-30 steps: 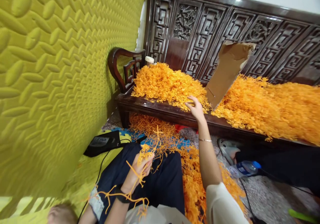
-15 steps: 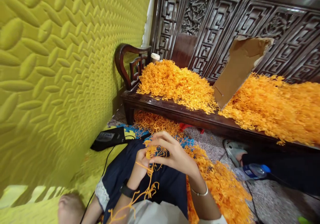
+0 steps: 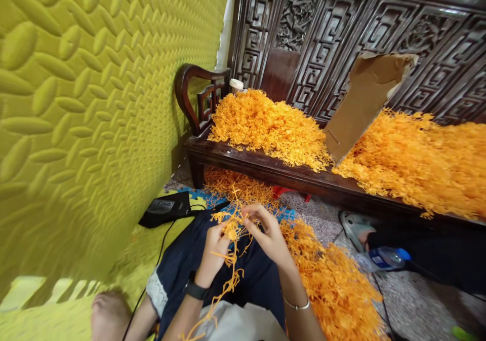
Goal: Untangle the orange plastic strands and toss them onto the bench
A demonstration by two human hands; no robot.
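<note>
Orange branched strands [image 3: 232, 230] lie between the left hand [image 3: 213, 254] and right hand [image 3: 270, 235], pinched by both.

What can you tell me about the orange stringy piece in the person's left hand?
The orange stringy piece is thin and branching, with short forked offshoots, and looks like plastic. Its bunched upper part is pinched in the left hand; the fingertips of the right hand are at its side, though whether they grip it is unclear. A loose, wavy tail hangs below, toward the pale top. Whether it is one strand or several tangled can't be told.
</note>
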